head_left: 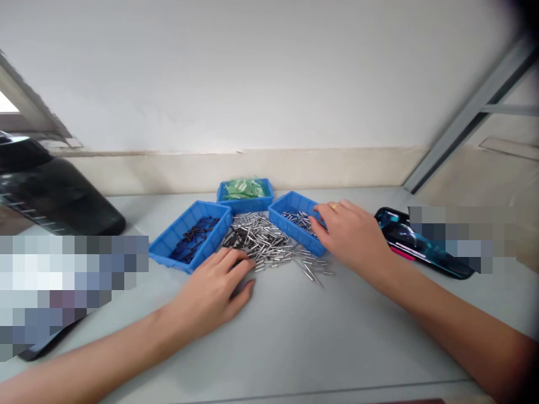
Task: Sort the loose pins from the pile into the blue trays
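A heap of small silver and dark metal pins [265,242] lies on the grey table [295,336], between three blue trays. My left hand [214,292] rests palm down at the heap's near left edge, fingertips touching the pins. My right hand [353,235] reaches over the right blue tray [290,227], which holds silver pins, its fingers curled at the tray's rim. Whether those fingers pinch a pin I cannot tell. The left blue tray [168,247] holds dark pins. The far blue tray [245,203] holds green pieces.
A dark jug [50,193] lies on its side at the left. A phone with a glossy screen [416,244] lies right of my right hand. A wall skirting runs behind the trays, and a grey metal frame rises at the right.
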A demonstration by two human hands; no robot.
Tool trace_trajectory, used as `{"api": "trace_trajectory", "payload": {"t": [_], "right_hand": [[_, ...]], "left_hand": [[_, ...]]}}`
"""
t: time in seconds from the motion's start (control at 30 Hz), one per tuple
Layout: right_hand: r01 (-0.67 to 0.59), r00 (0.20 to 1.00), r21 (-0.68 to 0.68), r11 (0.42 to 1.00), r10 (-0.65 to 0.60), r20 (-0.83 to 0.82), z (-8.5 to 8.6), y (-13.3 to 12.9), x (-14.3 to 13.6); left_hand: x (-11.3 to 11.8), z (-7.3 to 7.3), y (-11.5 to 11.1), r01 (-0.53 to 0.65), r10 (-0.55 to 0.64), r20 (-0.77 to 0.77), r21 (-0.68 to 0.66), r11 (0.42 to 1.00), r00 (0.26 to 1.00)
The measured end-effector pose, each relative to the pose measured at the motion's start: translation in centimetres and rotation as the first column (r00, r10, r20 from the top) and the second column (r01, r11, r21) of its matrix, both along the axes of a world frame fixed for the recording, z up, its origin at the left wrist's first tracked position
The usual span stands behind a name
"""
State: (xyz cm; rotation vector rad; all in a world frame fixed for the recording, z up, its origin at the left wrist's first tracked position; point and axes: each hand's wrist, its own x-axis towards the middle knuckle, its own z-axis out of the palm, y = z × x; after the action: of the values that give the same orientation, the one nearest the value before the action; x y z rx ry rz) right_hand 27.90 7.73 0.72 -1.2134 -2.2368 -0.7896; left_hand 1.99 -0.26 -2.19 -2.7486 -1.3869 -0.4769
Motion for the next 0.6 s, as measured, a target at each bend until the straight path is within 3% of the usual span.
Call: {"api": "trace_trajectory", "payload": {"t": [0.07,0.13,0.2,0.3,0.4,0.6], "right_hand": [[-0.102,0.994,0.019,0.995,0.101,0.032,0.0,-0.4,-0.3],[-0.280,0.959,-0.011,0.960,0.280,0.033,-0.1,-1.4,-0.9],[-0.472,0.876,-0.101,0.876,0.478,0.056,-0.4,-2.5,-1.7],[-0.620,0.747,-0.271,0.736,0.660,0.084,-1.3,-3.6,-2.6],[-0.635,0.695,-0.374,0.676,0.711,0.104,-2.1,-3.7,-2.9],[-0.606,0.748,-0.324,0.726,0.659,0.078,-1.9,-3.4,-2.8]], "left_hand": [[0.0,-0.3,0.2,-0.028,0.028,-0.023,0.019,0.999,0.999],[-0.2,-0.5,0.4,-0.033,0.034,-0.039,0.045,0.998,0.999],[-0.4,-0.7,0.5,-0.026,0.029,-0.049,0.066,0.998,0.998],[-0.5,-0.9,0.7,-0.021,0.024,-0.045,0.080,0.997,0.999],[-0.5,-0.7,0.6,-0.007,0.009,-0.022,0.096,0.995,1.000],[-0.3,0.5,-0.3,0.158,-0.187,0.153,0.181,0.971,0.970]]}}
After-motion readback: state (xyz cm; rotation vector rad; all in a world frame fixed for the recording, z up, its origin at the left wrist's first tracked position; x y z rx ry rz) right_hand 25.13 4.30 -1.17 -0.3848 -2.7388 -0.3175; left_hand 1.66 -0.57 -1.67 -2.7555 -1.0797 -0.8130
